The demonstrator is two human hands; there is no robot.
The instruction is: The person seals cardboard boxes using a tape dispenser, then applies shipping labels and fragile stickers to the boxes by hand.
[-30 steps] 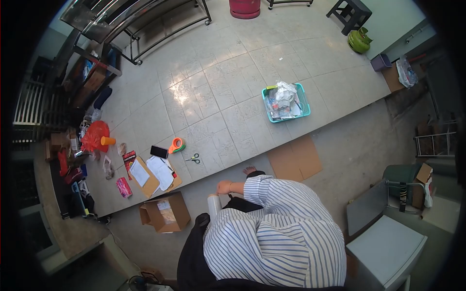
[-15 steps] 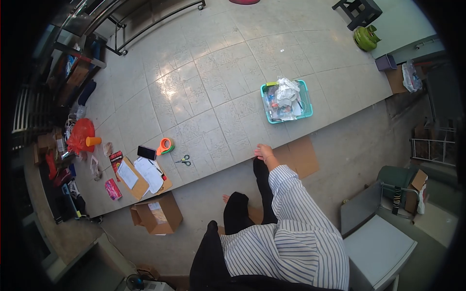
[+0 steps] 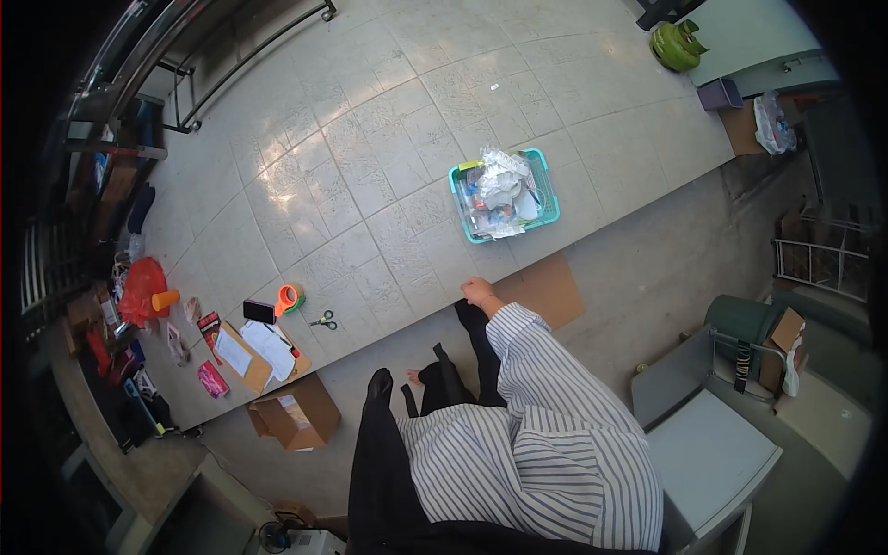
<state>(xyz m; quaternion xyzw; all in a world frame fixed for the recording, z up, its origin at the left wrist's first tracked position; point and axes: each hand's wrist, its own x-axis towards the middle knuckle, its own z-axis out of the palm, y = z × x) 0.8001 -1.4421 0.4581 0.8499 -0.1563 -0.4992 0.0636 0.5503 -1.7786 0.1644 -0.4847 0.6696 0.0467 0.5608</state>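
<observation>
My right hand (image 3: 477, 291), in a blue-and-white striped sleeve, rests at my black-clad knee, beside the front edge of the tiled platform (image 3: 398, 240). Its fingers look curled in, and I see nothing in them. My left hand is out of view. Beyond the right hand stands a teal plastic basket (image 3: 552, 205), filled with crumpled clear and white plastic packaging (image 3: 504, 176). Further left on the tiles lie scissors (image 3: 325, 320), rolls of orange and green tape (image 3: 289, 296) and a dark phone (image 3: 259, 312).
Clipboards with papers (image 3: 268, 351), a pink packet (image 3: 212, 379) and a red plastic bag (image 3: 143, 289) lie at the left. An open cardboard box (image 3: 296, 414) and flat cardboard (image 3: 550, 289) are on the lower floor. A green gas cylinder (image 3: 677, 46) stands at the far right.
The view has shifted, so the basket and tools sit further left in it. The fingers of my right hand, stretched out before, are now curled. Dark straps show by my legs.
</observation>
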